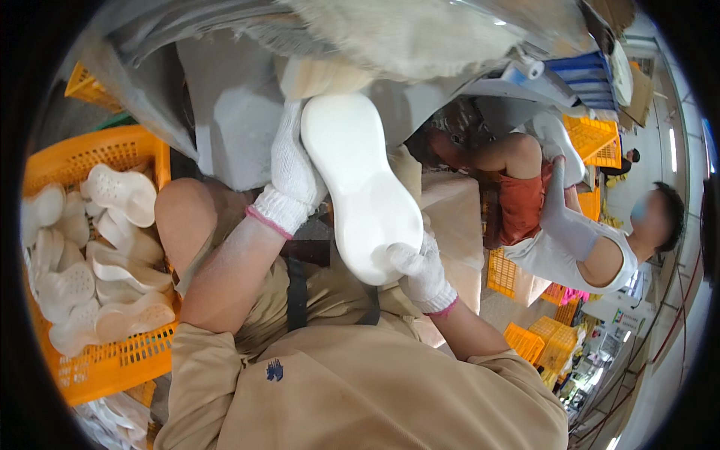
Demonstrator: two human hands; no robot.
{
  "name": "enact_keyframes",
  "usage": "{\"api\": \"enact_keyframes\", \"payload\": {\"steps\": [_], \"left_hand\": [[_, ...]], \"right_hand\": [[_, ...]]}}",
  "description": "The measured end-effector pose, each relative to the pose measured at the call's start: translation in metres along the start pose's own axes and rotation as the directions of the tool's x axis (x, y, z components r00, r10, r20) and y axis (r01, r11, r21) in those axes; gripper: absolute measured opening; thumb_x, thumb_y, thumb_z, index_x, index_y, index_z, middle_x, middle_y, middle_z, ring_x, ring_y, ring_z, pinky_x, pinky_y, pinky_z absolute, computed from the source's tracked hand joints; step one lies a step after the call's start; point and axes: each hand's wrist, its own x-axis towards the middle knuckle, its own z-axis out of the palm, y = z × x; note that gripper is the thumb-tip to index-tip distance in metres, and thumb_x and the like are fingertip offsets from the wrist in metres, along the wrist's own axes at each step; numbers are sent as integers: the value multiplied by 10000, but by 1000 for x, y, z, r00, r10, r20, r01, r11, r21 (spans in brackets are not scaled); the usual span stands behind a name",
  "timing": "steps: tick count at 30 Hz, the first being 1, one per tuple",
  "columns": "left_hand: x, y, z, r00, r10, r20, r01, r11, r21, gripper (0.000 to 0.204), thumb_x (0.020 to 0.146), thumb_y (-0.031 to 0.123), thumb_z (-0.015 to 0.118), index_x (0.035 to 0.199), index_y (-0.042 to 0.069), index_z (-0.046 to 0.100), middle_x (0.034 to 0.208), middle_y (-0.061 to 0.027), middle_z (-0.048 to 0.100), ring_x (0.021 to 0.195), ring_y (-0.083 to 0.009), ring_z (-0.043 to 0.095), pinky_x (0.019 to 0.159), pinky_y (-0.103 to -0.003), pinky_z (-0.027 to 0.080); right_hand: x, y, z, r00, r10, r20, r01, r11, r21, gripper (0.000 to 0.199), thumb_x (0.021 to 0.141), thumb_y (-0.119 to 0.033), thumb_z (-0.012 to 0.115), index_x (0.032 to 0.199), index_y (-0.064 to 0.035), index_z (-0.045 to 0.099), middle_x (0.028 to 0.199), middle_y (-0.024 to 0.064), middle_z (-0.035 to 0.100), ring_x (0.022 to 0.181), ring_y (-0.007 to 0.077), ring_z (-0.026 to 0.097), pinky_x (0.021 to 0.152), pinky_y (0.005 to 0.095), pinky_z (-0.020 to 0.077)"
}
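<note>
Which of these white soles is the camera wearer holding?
The centre sole: the left hand is at its upper side, the right hand grips its lower end. The heaped soles in the orange crate lie apart; another is by the co-worker.

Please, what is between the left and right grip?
A white sole-shaped piece lies between the left grip and right grip in the head view.
</note>
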Motion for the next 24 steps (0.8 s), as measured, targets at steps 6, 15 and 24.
{"api": "enact_keyframes", "payload": {"steps": [6,15,24], "left_hand": [[17,28,16,999,47,-13,-44,983,181,432,1148,419,453,1254,82,702,1206,-119,740,1031,-237,700,985,-387,569],[-183,166,-85,316,854,414,-130,-393,910,248,943,232,756,1072,25,715,1007,-177,716,874,-340,697,813,-438,578],[-278,290,-242,-313,946,-86,584,263,768,823,915,514,774,1379,-127,548,1442,-305,568,1339,-453,559,1117,-508,477]], "right_hand": [[42,-34,38,975,-223,-4,217,954,-205,423,954,-122,748,1336,46,680,1223,93,756,1067,161,706,915,347,593],[-20,44,-228,828,-538,-157,-65,187,-980,432,950,-141,760,1276,125,660,1111,121,763,962,182,668,845,352,561],[51,13,-164,948,-318,-15,128,425,-896,410,989,-123,723,1330,91,644,1283,180,746,1125,259,706,999,354,541]]}}
